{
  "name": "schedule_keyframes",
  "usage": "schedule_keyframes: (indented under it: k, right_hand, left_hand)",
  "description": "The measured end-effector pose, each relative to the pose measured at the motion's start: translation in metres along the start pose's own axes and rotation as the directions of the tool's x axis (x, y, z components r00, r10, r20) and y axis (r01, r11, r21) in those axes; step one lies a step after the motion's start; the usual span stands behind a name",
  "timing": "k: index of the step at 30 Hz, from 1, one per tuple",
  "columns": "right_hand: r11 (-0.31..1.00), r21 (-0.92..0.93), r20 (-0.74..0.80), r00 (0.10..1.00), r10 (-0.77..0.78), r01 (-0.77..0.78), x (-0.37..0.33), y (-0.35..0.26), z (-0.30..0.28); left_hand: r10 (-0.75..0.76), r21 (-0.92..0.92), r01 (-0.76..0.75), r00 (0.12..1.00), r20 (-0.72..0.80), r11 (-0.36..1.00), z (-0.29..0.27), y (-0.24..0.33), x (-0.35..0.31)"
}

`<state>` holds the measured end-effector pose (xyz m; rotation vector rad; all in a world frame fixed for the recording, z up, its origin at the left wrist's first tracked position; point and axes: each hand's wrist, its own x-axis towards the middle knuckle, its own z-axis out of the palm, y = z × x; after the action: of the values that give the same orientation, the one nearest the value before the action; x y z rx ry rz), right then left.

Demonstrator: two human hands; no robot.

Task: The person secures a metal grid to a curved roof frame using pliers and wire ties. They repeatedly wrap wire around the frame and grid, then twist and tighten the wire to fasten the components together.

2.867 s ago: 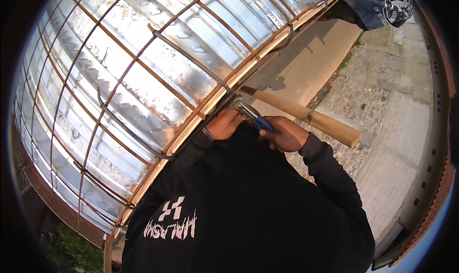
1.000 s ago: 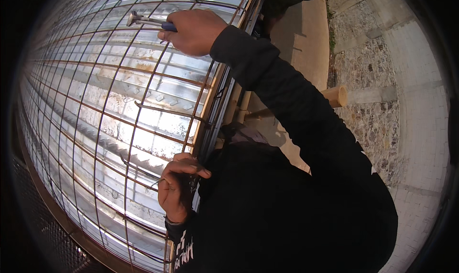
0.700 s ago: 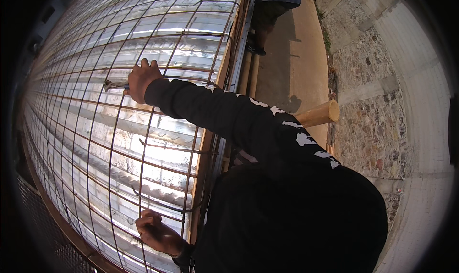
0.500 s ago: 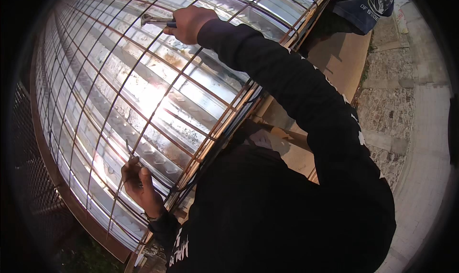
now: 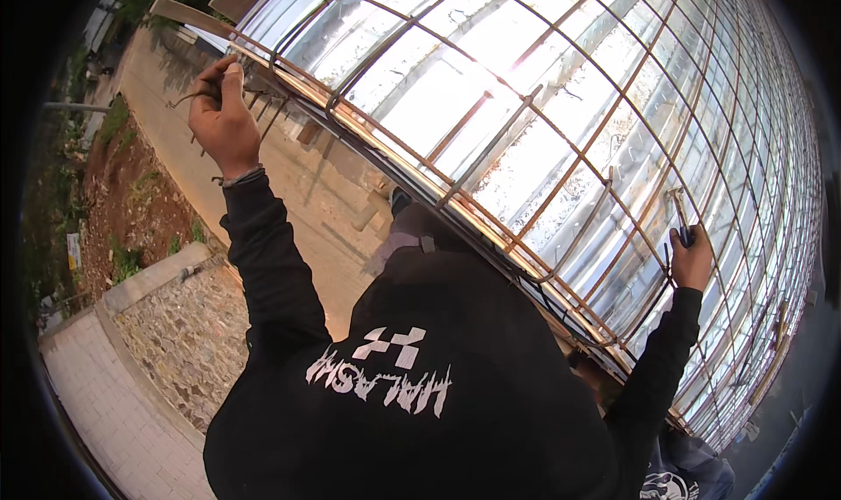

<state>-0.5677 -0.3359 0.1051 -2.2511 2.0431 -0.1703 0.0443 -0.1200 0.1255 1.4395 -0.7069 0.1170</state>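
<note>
Raised at the far left, my left hand (image 5: pixel 223 125) has thumb and fingers pinched together beside the corner of the deck. Thin, bent tie wire (image 5: pixel 180 101) sticks out of its grip. On the right, my right hand (image 5: pixel 692 263) is closed round the dark handle of metal pincers (image 5: pixel 678 207), held over the rusty rebar mesh (image 5: pixel 579 155). Below the mesh lies shiny corrugated metal decking (image 5: pixel 419 95). The pincers' head is small and blurred, so I cannot tell whether it touches a bar.
The deck's edge carries a long wooden strip (image 5: pixel 399 154) and hooked bar ends. A board (image 5: pixel 188 15) juts out at the far left corner. Lower down are a dirt path (image 5: pixel 175 119) and a stone wall (image 5: pixel 188 329). Another person's dark cap (image 5: pixel 674 478) shows at the bottom right.
My view has swung round toward the deck's left corner. My left hand has moved from over the mesh out past the edge; my right hand with the pincers now appears lower at the right.
</note>
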Motion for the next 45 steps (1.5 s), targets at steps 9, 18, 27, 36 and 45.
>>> schedule_keyframes:
  k: [9, 18, 27, 36, 45]
  right_hand:
    - [0.974, 0.212, 0.170, 0.985, 0.039, -0.075, 0.028, 0.061, 0.019]
    - [0.963, 0.255, 0.155, 0.987, 0.047, -0.086, 0.017, 0.064, 0.023]
    - [0.989, 0.108, -0.160, 0.980, 0.115, -0.098, -0.007, 0.019, 0.030]
    - [0.867, 0.477, 0.046, 0.989, 0.141, -0.146, 0.016, 0.065, 0.028]
    - [0.908, 0.413, -0.291, 0.955, 0.066, 0.063, 0.025, 0.058, 0.003]
  left_hand:
    - [-0.857, -0.353, 0.786, 0.502, -0.113, 0.507, -0.039, -0.122, -0.086]
    - [-0.846, -0.309, 0.829, 0.520, 0.117, 0.467, -0.011, -0.167, -0.075]
    - [-0.728, -0.355, 0.763, 0.636, 0.257, 0.541, -0.003, -0.181, -0.078]
    - [-0.652, -0.274, 0.706, 0.708, 0.271, 0.653, -0.017, -0.180, -0.086]
    - [-0.861, -0.267, 0.840, 0.505, 0.064, 0.473, -0.032, -0.188, -0.151]
